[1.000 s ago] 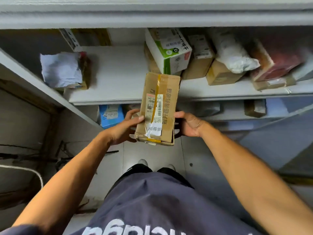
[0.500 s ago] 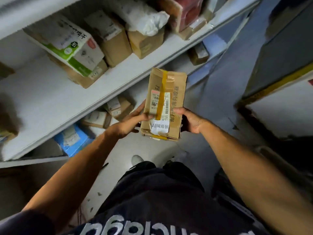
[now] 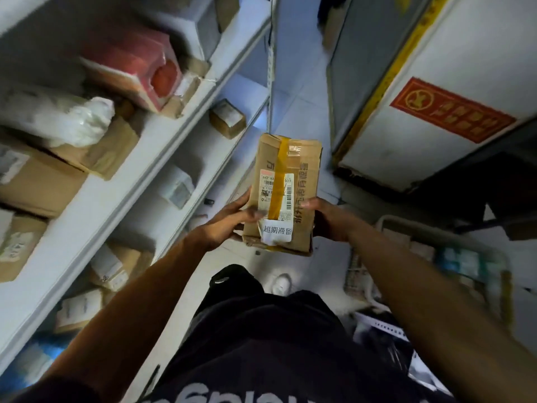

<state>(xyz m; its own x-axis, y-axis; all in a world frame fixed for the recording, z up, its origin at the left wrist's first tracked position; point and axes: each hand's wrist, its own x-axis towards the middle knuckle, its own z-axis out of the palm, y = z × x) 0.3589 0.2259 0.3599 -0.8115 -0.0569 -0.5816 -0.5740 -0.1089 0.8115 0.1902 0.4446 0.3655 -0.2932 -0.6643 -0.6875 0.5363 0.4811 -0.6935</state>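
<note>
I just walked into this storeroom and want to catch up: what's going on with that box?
A person holds a taped cardboard parcel in the air, label side up. The left hand grips its left edge and the right hand its right edge. It rests on nothing, beside white shelves loaded with other parcels.
</note>
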